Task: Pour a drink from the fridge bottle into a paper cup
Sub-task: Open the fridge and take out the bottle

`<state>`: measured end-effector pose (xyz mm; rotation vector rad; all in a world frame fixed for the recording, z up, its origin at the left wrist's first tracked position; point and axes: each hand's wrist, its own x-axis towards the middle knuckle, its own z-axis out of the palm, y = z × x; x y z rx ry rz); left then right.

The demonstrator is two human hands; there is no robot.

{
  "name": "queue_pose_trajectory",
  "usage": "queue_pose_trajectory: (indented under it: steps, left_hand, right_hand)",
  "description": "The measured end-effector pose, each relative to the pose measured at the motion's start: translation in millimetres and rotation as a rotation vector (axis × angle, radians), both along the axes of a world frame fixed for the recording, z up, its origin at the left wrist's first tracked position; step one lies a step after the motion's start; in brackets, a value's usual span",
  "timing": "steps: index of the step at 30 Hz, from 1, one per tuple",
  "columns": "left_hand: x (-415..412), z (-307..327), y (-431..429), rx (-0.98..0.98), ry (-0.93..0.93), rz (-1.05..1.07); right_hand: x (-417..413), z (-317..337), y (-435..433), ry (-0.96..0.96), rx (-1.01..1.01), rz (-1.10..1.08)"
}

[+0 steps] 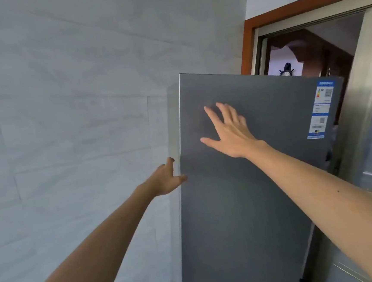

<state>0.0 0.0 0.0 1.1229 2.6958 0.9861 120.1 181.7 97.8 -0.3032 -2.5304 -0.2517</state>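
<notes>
Grey fridge door (242,203) shut. Left hand (165,181) hooks door's left edge, grip curled round it; right hand (229,132) flat, fingers spread, holding nothing. Bottle, paper cup not visible. Task barely begun: opening, fetching, pouring all remain.

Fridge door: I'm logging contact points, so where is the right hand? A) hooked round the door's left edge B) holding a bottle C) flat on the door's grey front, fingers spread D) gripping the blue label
C: the right hand lies open on the fridge door front; the left hand is the one at its left edge.
</notes>
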Motion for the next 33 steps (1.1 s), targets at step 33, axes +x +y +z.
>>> queue_pose_trajectory:
  steps: [33]
  left_hand:
    - [-41.7,-60.9,59.0,0.436,-0.179,-0.075]
  right_hand:
    - [-87.8,-24.9,16.3,0.373,0.032,0.036]
